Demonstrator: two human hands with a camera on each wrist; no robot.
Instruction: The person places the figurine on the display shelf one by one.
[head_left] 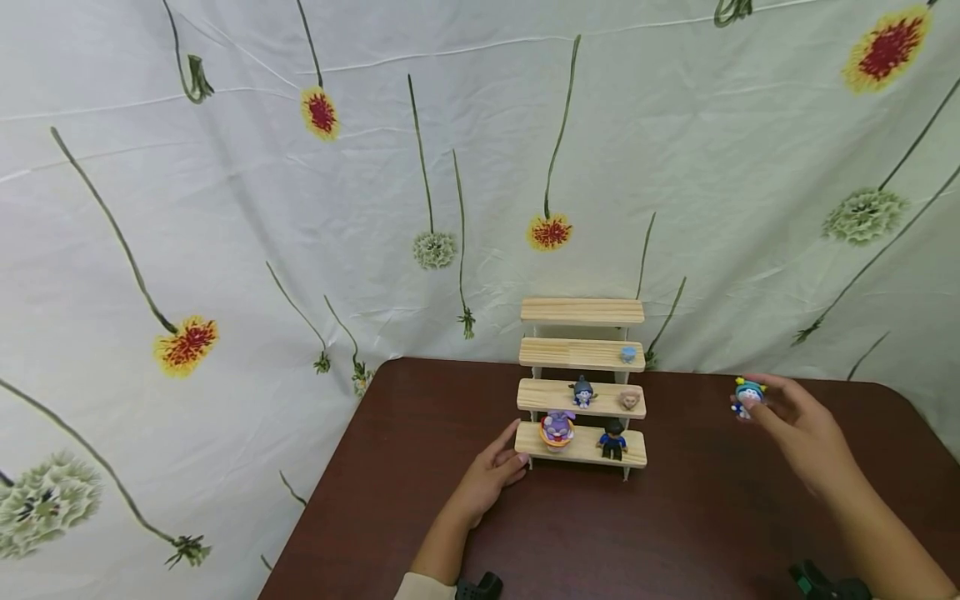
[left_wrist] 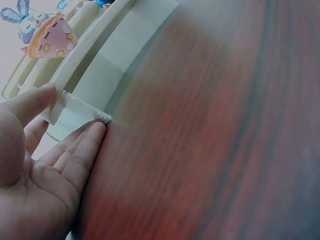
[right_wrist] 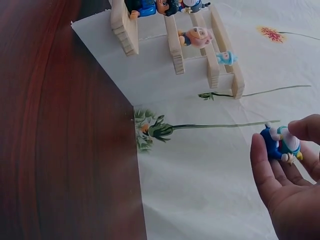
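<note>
I'm holding a small blue figurine (head_left: pixel 747 396) up in my right hand (head_left: pixel 798 433), off to the right of the wooden tiered shelf (head_left: pixel 582 383).
My right fingers are pinching the figurine above the dark surface (head_left: pixel 675 517), well apart from the shelf. My left hand (head_left: pixel 491 475) is lying open, fingers straight, touching the shelf's bottom-left corner. Just beyond that hand a purple bunny figure (head_left: pixel 557 427) is sitting on the lowest step, with a dark-haired figure in blue (head_left: pixel 612 439) beside it.

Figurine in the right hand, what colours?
Figurine: blue and white, teal cap, yellow bits. Right hand pinches it; clearest in the right wrist view.
</note>
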